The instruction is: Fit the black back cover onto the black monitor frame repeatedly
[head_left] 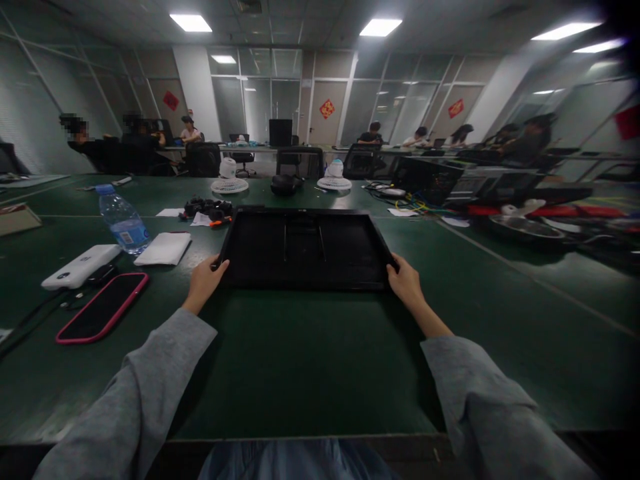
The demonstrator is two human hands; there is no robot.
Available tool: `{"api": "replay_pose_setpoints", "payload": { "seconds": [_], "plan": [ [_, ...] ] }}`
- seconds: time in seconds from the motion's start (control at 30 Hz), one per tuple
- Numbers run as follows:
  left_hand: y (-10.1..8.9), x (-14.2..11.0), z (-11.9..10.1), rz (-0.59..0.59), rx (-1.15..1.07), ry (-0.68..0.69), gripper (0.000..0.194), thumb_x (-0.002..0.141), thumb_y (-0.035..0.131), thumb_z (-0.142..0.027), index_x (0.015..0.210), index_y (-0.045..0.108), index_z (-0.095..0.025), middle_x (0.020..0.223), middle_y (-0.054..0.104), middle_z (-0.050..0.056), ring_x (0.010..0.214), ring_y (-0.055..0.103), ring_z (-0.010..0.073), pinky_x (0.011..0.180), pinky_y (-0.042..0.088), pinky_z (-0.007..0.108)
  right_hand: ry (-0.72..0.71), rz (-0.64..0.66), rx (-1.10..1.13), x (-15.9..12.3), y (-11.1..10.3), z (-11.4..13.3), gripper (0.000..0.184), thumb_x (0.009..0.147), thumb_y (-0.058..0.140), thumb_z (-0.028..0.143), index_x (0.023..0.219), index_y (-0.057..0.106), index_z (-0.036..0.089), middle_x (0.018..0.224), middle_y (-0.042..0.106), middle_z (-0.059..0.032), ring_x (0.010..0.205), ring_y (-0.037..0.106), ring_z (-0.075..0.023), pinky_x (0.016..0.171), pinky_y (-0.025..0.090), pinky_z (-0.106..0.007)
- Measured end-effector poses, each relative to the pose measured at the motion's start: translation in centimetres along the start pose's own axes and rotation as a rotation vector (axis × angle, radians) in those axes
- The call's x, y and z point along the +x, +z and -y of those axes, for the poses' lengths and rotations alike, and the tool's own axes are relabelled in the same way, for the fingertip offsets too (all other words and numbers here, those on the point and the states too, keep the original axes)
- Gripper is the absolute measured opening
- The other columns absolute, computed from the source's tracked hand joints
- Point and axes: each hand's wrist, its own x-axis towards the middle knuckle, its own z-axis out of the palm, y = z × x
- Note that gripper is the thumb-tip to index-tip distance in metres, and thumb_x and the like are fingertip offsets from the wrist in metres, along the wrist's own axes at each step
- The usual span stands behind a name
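Observation:
A black rectangular tray (255, 247) with a low raised rim lies before me over the green table. Two thin straight lines or slots run front to back across its middle. At its left edge my left hand (206, 280) is closed, thumb on top of the rim. My right hand (405, 280) grips the right edge in the same way. The fingers under the tray are hidden on both sides. Whether the tray rests on the table or is slightly lifted, I cannot tell.
Left on the green table (310, 360) are a pink-cased phone (103, 310), a white power bank (83, 265), a water bottle (123, 223) and a tissue pack (164, 249). Two white fans (333, 181) stand beyond the tray. A metal pan (527, 228) and cables lie right. People sit farther back.

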Motion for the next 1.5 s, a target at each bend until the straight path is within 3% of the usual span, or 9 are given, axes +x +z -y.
{"api": "replay_pose_setpoints", "payload": {
  "seconds": [0.53,0.83,1.3,1.5],
  "plan": [
    [0.4,0.1,0.5,-0.002,-0.033,0.012,0.046,0.098,0.056,-0.048,0.129,0.073,-0.018,0.121,0.077,0.012,0.107,0.072,0.0285,0.095,0.054,0.040,0.041,0.003,0.008,0.1,0.1,-0.4,0.048,0.084,0.056,0.025,0.131,0.067,0.015,0.121,0.074,-0.0161,0.115,0.069,-0.0324,0.107,0.049,-0.053],
    [0.3,0.1,0.2,0.020,-0.001,0.021,0.046,0.094,0.063,-0.037,0.134,0.070,-0.016,0.124,0.075,0.014,0.106,0.071,0.0283,0.096,0.054,0.041,0.043,0.015,-0.012,0.0,0.0,0.1,0.049,0.084,0.054,0.024,0.131,0.063,0.014,0.118,0.072,-0.0184,0.113,0.068,-0.0332,0.105,0.049,-0.052],
    [0.5,0.3,0.6,0.015,-0.045,0.006,0.049,0.098,0.054,-0.045,0.130,0.072,-0.012,0.117,0.077,0.015,0.104,0.071,0.0277,0.095,0.053,0.038,0.035,0.040,-0.118,0.0,-0.2,0.5,0.050,0.090,0.050,0.023,0.136,0.061,0.006,0.125,0.070,-0.0231,0.117,0.067,-0.0330,0.105,0.049,-0.049],
    [0.4,0.4,0.7,-0.004,-0.124,-0.024,0.048,0.098,0.054,-0.042,0.128,0.072,-0.011,0.118,0.077,0.015,0.103,0.072,0.0268,0.095,0.053,0.037,0.066,0.049,-0.204,-0.3,-0.4,0.8,0.049,0.095,0.048,0.027,0.140,0.060,0.011,0.128,0.069,-0.0213,0.119,0.064,-0.0347,0.103,0.047,-0.052]
  ]
}}
